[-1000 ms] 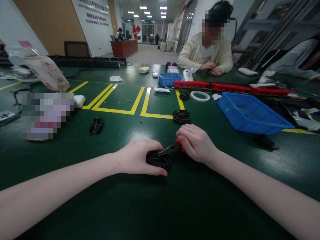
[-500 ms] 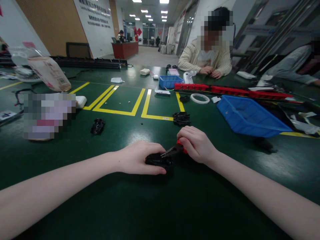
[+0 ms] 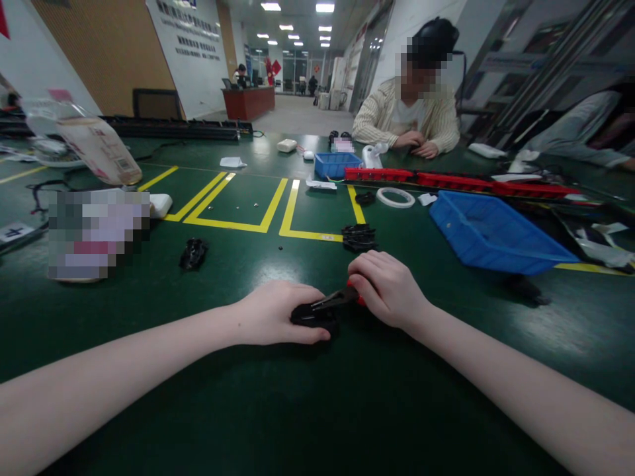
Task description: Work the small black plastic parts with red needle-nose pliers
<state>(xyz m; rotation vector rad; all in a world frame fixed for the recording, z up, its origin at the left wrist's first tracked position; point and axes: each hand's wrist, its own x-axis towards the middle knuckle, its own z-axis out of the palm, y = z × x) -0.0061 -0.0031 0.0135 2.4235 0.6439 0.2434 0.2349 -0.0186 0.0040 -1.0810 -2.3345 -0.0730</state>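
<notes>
My left hand [image 3: 278, 313] is closed around a black plastic part [image 3: 312, 318], thumb along its near side and fingers over its far side. The part is low over the green table, and its finer shape is too dark to make out. Closed on the red handles of long-nose pliers [image 3: 335, 299] is my right hand [image 3: 389, 287]. The pliers' dark jaws point left, their tips at the top of the black part. Whether the tips grip anything is too small to tell.
Black parts [image 3: 360, 237] lie beyond my right hand, another black part [image 3: 193, 254] to the left. A blue bin [image 3: 496, 231] stands right, near a white tape roll [image 3: 395, 197]. A bottle [image 3: 99, 149] leans at left. Across the table [image 3: 238, 410] sits a person [image 3: 407, 119].
The pliers have moved slightly left, their tips now farther along the top of the black part. My right hand has shifted a little left with them; my left hand stays about in place.
</notes>
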